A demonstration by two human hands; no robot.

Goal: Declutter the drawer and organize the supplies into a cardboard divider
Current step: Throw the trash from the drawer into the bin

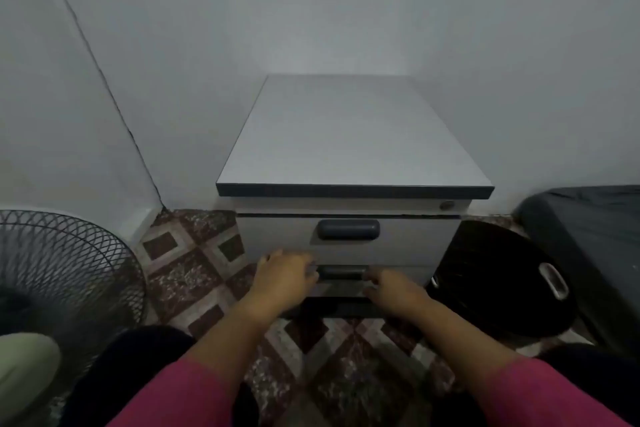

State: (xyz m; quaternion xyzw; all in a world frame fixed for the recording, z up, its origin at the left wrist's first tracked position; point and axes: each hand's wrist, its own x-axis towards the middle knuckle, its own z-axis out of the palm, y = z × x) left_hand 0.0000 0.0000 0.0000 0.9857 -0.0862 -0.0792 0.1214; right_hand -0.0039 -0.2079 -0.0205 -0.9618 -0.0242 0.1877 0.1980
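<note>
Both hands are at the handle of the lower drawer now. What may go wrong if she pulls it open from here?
1. The lower drawer may slide out into the knees, which seem close in front.
2. The left hand and right hand grip only the ends of its handle, so fingers may slip.

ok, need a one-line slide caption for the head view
Both hands, left hand and right hand, at the lower drawer handle of a grey pedestal cabinet, drawers closed.

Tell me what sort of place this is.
Probably a room at home, perhaps a bedroom corner: a small drawer cabinet against a plain wall, a standing fan on patterned floor tiles, and a dark mattress edge.
</note>
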